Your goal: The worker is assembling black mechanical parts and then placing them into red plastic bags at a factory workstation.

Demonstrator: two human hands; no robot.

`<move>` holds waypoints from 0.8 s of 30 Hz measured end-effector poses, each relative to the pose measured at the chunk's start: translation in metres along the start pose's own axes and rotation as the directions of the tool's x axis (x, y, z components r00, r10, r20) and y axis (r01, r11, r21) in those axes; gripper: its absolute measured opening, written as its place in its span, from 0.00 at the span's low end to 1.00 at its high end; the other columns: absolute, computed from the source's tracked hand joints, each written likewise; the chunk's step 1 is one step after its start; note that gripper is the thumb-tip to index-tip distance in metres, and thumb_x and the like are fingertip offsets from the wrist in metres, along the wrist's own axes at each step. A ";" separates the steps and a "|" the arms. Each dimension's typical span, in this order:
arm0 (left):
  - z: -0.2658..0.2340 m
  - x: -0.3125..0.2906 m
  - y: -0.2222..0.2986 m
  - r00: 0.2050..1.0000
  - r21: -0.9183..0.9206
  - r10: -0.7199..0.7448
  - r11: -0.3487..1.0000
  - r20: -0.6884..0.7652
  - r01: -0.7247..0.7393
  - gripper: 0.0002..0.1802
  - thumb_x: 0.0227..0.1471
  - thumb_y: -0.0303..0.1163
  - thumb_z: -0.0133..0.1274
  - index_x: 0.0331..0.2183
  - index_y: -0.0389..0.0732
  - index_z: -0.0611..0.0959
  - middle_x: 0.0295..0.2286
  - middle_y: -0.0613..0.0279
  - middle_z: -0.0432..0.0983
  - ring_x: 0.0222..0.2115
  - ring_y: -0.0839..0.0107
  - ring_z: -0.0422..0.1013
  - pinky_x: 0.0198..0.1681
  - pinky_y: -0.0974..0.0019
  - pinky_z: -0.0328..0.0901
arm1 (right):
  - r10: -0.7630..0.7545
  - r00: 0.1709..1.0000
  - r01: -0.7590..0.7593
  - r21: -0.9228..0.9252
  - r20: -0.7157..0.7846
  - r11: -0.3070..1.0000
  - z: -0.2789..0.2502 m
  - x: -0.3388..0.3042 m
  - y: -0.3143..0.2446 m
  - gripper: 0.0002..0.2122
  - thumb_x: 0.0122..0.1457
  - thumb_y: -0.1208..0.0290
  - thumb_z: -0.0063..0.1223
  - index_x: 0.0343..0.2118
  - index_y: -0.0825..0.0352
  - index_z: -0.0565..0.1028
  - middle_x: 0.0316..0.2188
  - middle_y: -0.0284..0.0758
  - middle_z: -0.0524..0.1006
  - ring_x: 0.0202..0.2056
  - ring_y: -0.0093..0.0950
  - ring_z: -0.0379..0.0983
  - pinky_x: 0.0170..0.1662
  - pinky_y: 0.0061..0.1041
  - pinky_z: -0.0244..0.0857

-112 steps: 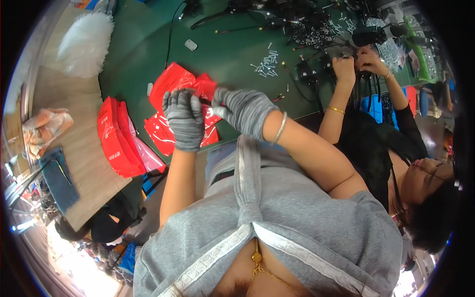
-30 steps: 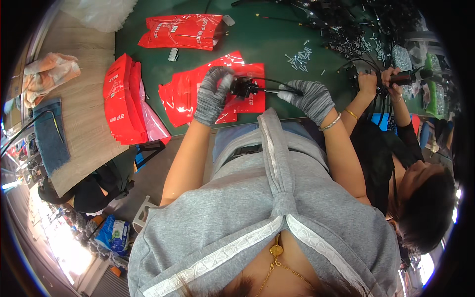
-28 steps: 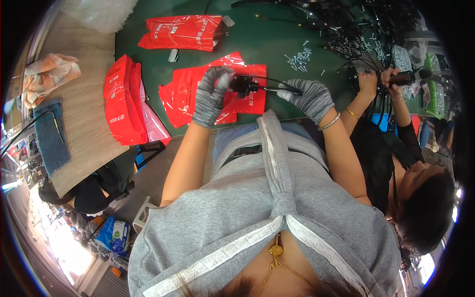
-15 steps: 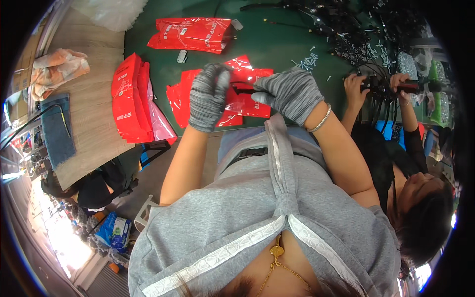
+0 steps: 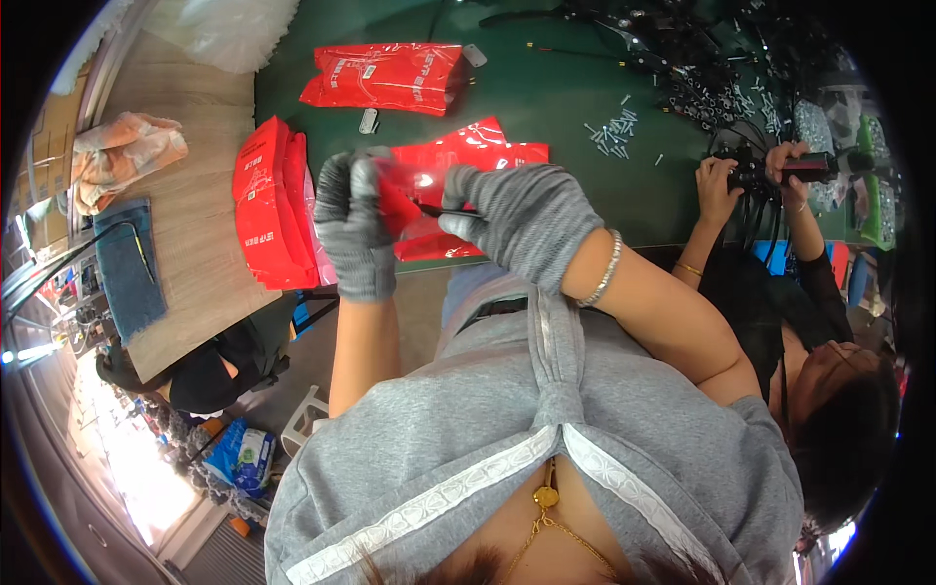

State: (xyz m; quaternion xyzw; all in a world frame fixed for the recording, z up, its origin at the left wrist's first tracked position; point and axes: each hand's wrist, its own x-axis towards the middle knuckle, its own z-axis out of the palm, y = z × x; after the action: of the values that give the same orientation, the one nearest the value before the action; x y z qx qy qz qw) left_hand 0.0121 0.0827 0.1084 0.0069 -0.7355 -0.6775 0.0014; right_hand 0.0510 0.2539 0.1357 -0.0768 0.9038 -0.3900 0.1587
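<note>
Green worktop (image 5: 546,107) is running across the top of the view; its near edge is curving just beyond the hands, with a wooden side surface (image 5: 195,224) butting against it on the left. Open green space is lying between the red bag at the far edge (image 5: 385,76) and the hands. A stack of red bags (image 5: 268,219) is sitting over the left corner of the worktop. Loose small screws (image 5: 612,127) are scattered to the right, near a tangle of black cables (image 5: 702,49).

Both gloved hands are raised above the near edge, close to the body. Left hand (image 5: 353,224) is standing upright, fingers curled and clamped on a red bag (image 5: 398,203) with a clear part. Right hand (image 5: 526,219) is coming in from the right, wrist bent, fingers pinched together on a thin black cable piece (image 5: 444,209) whose tip is meeting the bag's mouth; whether it is inside, cannot tell. More red bags (image 5: 478,161) are lying flat on the worktop just beyond the hands.

A co-worker's hands (image 5: 756,171) are gripping a black part at the right, well apart.
</note>
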 end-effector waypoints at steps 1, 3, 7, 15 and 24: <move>0.000 -0.010 0.008 0.997 -0.008 0.056 0.998 0.057 -0.056 0.07 0.59 0.32 0.49 0.34 0.38 0.78 0.32 0.65 0.75 0.32 0.76 0.69 0.41 0.69 0.64 | 0.068 0.997 -0.070 0.098 0.020 0.993 -0.001 -0.002 -0.003 0.11 0.58 0.57 0.53 0.34 0.59 0.73 0.23 0.34 0.77 0.26 0.33 0.75 0.32 0.31 0.69; 0.009 -0.031 0.036 0.983 0.053 0.098 0.993 0.158 -0.108 0.08 0.59 0.33 0.49 0.35 0.38 0.77 0.31 0.64 0.75 0.33 0.74 0.70 0.41 0.69 0.64 | 0.015 0.997 -0.001 0.180 -0.073 0.984 0.006 -0.009 -0.004 0.14 0.56 0.58 0.56 0.40 0.60 0.71 0.27 0.36 0.78 0.29 0.33 0.76 0.33 0.31 0.69; -0.004 -0.013 0.037 0.890 -0.067 0.386 0.922 0.241 -0.382 0.09 0.60 0.33 0.47 0.37 0.37 0.75 0.32 0.60 0.73 0.35 0.70 0.70 0.44 0.65 0.63 | -0.186 0.873 0.332 0.271 -0.450 0.903 0.021 0.001 -0.007 0.20 0.56 0.57 0.55 0.46 0.60 0.64 0.25 0.37 0.76 0.25 0.33 0.75 0.30 0.29 0.71; -0.108 0.192 0.007 0.994 -0.529 0.064 0.843 -0.084 -0.099 0.11 0.58 0.37 0.47 0.36 0.40 0.76 0.36 0.60 0.75 0.39 0.63 0.71 0.48 0.59 0.66 | 0.159 0.823 0.313 0.669 -0.545 0.674 0.040 0.036 0.106 0.15 0.59 0.67 0.51 0.49 0.61 0.69 0.39 0.28 0.72 0.36 0.16 0.68 0.38 0.17 0.66; -0.014 0.199 -0.024 0.926 0.259 0.374 0.891 0.051 -0.374 0.13 0.53 0.35 0.54 0.41 0.41 0.79 0.35 0.60 0.77 0.38 0.68 0.70 0.43 0.67 0.66 | 0.371 0.905 -0.032 0.836 -0.208 0.548 0.034 0.015 0.155 0.14 0.57 0.75 0.53 0.47 0.64 0.71 0.37 0.31 0.75 0.32 0.17 0.70 0.33 0.17 0.67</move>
State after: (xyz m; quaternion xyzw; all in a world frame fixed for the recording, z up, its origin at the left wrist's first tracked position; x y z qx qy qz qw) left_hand -0.1864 0.0645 0.0838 -0.1345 -0.8066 -0.5606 0.1307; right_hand 0.0461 0.3328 -0.0028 0.1845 0.6362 -0.7474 0.0515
